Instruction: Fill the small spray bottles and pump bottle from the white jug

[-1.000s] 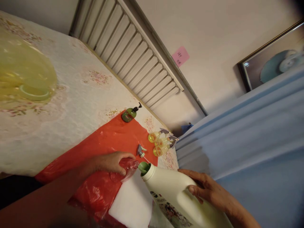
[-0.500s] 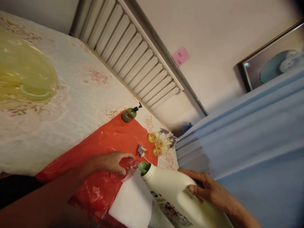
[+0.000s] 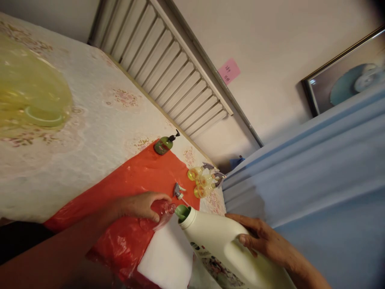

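Observation:
My left hand (image 3: 144, 206) is closed around a clear plastic bottle (image 3: 164, 214) with its cap off, above the red plastic sheet (image 3: 132, 178). With fingers wrapped at its handle, my right hand (image 3: 258, 237) grips a large cream detergent jug (image 3: 216, 241). The jug is tilted, and its green pouring spout (image 3: 182, 212) is right at the bottle's mouth. Whether any liquid is flowing I cannot tell. A grey spray nozzle (image 3: 178, 191) lies on the red sheet just beyond. Below the bottle is a folded white cloth or paper (image 3: 168, 257).
Several spray bottles (image 3: 204, 182) with yellow liquid stand near the table's far edge. A green pump bottle (image 3: 163, 145) stands at the sheet's corner. A big translucent yellow container (image 3: 33, 88) occupies the left. Blue curtain (image 3: 315, 168) hangs at right; a white radiator (image 3: 168, 60) lines the wall.

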Available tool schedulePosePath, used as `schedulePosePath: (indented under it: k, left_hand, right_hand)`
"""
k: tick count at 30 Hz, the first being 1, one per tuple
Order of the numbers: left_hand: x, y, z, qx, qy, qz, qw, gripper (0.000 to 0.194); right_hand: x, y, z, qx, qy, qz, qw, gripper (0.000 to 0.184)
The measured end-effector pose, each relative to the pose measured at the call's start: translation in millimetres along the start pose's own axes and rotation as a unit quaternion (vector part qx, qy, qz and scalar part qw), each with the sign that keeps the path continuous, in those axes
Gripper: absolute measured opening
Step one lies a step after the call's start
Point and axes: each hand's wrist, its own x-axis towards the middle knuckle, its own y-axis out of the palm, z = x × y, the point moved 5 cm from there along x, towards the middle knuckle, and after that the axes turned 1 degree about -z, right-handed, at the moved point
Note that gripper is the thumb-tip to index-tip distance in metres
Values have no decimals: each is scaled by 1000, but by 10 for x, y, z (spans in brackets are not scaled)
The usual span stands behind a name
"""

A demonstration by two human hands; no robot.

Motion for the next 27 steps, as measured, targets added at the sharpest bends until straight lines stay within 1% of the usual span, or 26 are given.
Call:
schedulePosePath:
  k: [13, 27]
  left_hand:
    - [-3, -8, -19, 2, 1, -5, 1000, 69]
    - [4, -2, -5, 9, 4, -6, 1000, 69]
  right_hand:
    - [7, -8, 23, -20, 7, 1, 1000, 65]
    - [2, -9, 2, -2, 7, 2, 1000, 64]
